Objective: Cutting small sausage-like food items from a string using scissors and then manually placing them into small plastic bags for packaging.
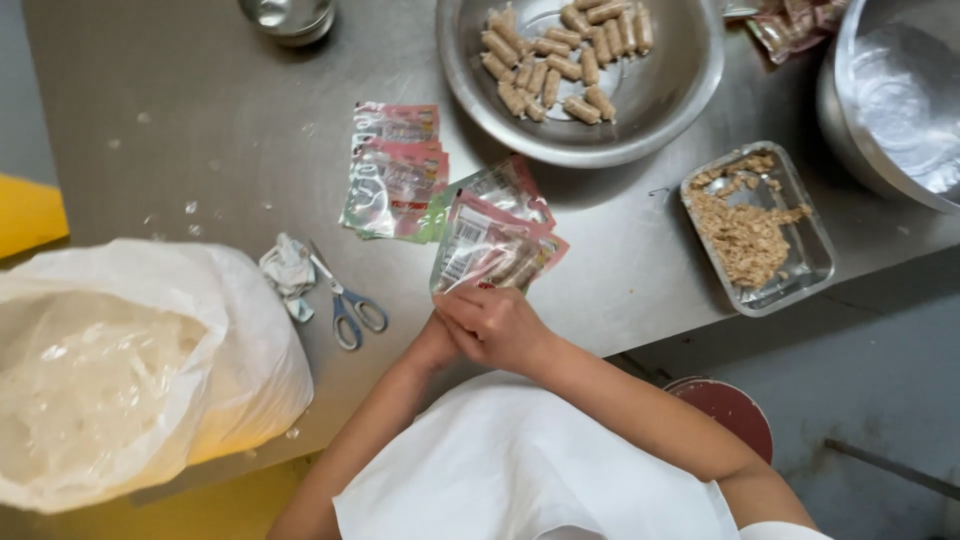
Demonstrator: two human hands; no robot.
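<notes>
**A:** What's in the hands here? The steel table (200, 120) looks dull and brushed, with little crumbs on it.

**B:** A glossy plastic pouch (492, 252), clear-fronted with pink-red edges and pale stubby rolls inside. It sits just in front of the big round metal bowl (660, 100). The right hand (500, 325) lies on top with its fingers curled onto the pouch's bottom edge. The left hand (435, 345) is mostly tucked under it, so I can't tell what those fingers are doing.

**A:** And in the bowl?

**B:** Tan, cylinder-shaped rolls (560, 55), heaped at its far side. To the bowl's left-front is a flat stack of empty pouches (393, 180). To its right-front is a clear rectangular tray (800, 270) of crumbly beige mince. Blue-handled scissors (345, 300) lie further left, beside a crinkly white sack (250, 340) cut off by the frame.
</notes>
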